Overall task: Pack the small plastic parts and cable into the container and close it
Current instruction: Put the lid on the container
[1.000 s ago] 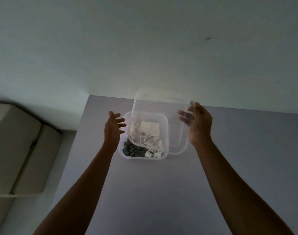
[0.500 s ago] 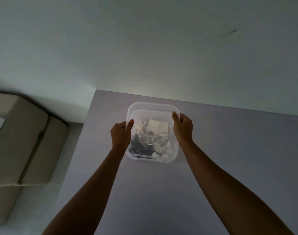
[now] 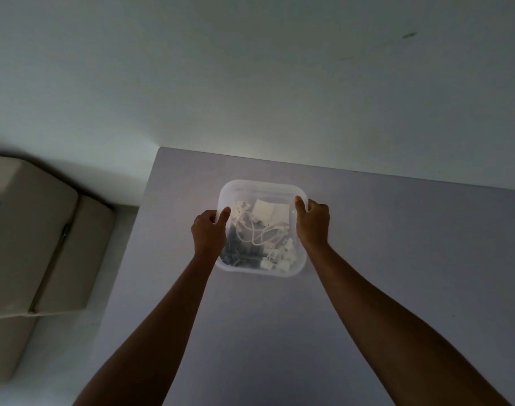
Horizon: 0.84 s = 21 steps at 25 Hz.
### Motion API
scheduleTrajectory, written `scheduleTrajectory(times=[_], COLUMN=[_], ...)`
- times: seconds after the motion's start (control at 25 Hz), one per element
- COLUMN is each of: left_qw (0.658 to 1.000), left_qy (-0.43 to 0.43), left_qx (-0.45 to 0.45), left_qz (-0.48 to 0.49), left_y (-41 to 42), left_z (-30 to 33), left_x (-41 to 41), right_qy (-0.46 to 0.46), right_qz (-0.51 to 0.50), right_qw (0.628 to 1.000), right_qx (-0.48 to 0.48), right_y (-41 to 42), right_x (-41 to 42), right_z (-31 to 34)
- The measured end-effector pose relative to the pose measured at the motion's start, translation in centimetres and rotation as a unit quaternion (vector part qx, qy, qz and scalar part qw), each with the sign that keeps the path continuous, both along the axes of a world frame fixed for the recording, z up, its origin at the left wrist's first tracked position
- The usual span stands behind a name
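A clear square plastic container [image 3: 260, 271] stands on the grey table [image 3: 279, 332], with its clear lid [image 3: 262, 187] lying flat on top. Through the lid I see a white cable [image 3: 257, 234], white plastic parts [image 3: 281, 256], dark grey parts [image 3: 241, 256] and a white square block [image 3: 268, 210]. My left hand [image 3: 208, 232] holds the container's left edge, thumb on the lid. My right hand [image 3: 312, 224] holds the right edge the same way.
The table's far edge meets a pale wall [image 3: 250, 83] just behind the container. Its left edge runs down past my left forearm. A beige cushioned seat [image 3: 36, 235] stands on the floor to the left.
One second ago the lid stood raised behind the open container and both hands were open beside it. The lid has since come down flat, and both hands now grip the container's sides.
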<state>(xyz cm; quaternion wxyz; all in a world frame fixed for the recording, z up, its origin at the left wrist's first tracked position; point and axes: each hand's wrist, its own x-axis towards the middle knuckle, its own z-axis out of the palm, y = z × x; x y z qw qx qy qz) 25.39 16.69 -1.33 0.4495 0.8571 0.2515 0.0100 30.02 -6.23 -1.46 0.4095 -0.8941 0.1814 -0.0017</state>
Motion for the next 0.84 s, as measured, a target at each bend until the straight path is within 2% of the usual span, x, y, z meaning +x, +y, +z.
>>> scheduleTrajectory(times=[0.28,0.52,0.84], left_qw=[1.0,0.998,0.996], left_qy=[0.006,0.006,0.033], left_qx=[-0.018,-0.053,-0.004], left_qz=[0.001,-0.032,-0.085], left_y=[-1.6,-11.1,-21.5], left_z=[-1.3,-1.1,-0.6], left_x=[0.4,3.7,7.4], right_qy=[0.002,0.007,0.049], right_qz=[-0.037,-0.066,-0.066], right_qw=[0.999,0.998,0.994], right_qx=[0.018,-0.015,-0.072], right_y=[-1.3,-10.7,-21.0], right_x=[-0.4,0.6,5.0], right_z=[1.0,2.2,2.4])
